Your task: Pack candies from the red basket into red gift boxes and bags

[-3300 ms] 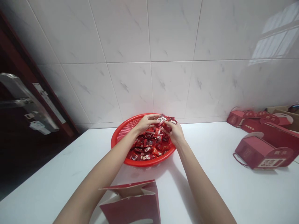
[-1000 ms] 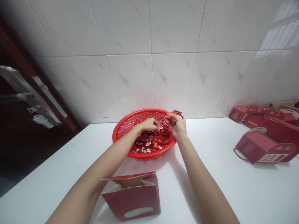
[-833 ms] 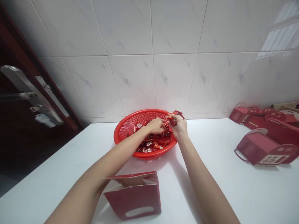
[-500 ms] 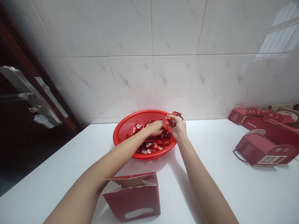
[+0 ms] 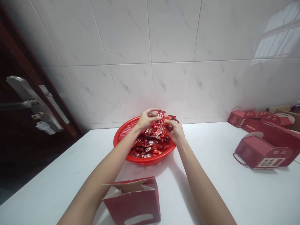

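Observation:
A red plastic basket with perforated sides stands against the tiled wall, filled with red-wrapped candies. My left hand, raised above the basket's far side, pinches a dotted red candy. Close beside it, over the right rim, my right hand is closed on several red candies. Nearer to me, below my forearms, a dark red cardboard box stands upright with its top unfolded and an oval cutout in its front.
Folded red gift boxes with handles sit at the right, more of them piled behind by the wall. A brown cardboard box is at the far right. On the left is a dark door with a metal handle and keys.
My left hand has risen out of the candies and now holds a dotted candy next to my right hand. The right hand stays near the rim with its candies. The view has shifted slightly.

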{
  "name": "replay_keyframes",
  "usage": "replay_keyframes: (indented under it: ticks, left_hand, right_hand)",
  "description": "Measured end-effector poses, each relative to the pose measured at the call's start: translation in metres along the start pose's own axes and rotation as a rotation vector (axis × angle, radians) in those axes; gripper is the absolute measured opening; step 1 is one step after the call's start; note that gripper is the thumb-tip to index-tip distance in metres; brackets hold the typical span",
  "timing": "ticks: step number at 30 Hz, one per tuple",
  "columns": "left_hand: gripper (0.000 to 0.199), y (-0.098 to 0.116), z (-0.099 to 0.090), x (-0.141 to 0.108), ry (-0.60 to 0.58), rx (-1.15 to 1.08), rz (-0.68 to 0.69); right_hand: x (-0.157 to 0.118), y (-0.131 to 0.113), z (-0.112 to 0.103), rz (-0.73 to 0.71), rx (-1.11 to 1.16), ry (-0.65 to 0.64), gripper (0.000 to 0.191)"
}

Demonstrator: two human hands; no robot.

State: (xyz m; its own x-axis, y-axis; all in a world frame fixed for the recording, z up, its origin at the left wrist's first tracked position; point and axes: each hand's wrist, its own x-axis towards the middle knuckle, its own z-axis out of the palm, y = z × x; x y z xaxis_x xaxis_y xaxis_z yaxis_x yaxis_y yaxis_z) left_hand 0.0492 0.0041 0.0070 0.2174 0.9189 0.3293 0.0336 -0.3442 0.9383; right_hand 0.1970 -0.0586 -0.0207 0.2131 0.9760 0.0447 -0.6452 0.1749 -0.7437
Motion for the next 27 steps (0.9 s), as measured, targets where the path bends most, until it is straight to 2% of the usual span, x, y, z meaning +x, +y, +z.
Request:
replay_keyframes:
  ticks: [5, 11, 18, 27]
  left_hand:
    - [0.067, 0.015, -0.001, -0.024, 0.006, -0.042, 0.02]
    - [0.063, 0.032, -0.02, -0.068, 0.08, -0.012, 0.015]
    - [0.053, 0.061, -0.029, -0.118, 0.13, -0.091, 0.077]
    - [0.043, 0.084, -0.028, -0.157, 0.203, -0.179, 0.17]
  right_hand:
    - [-0.005, -0.004, 0.001, 0.016, -0.009, -0.081, 0.013]
    - [-0.017, -0.006, 0.01, 0.054, -0.034, -0.2, 0.017]
    - [-0.056, -0.016, 0.04, 0.08, -0.199, -0.526, 0.032]
    - [-0.091, -0.031, 0.057, 0.031, -0.255, -0.589, 0.043]
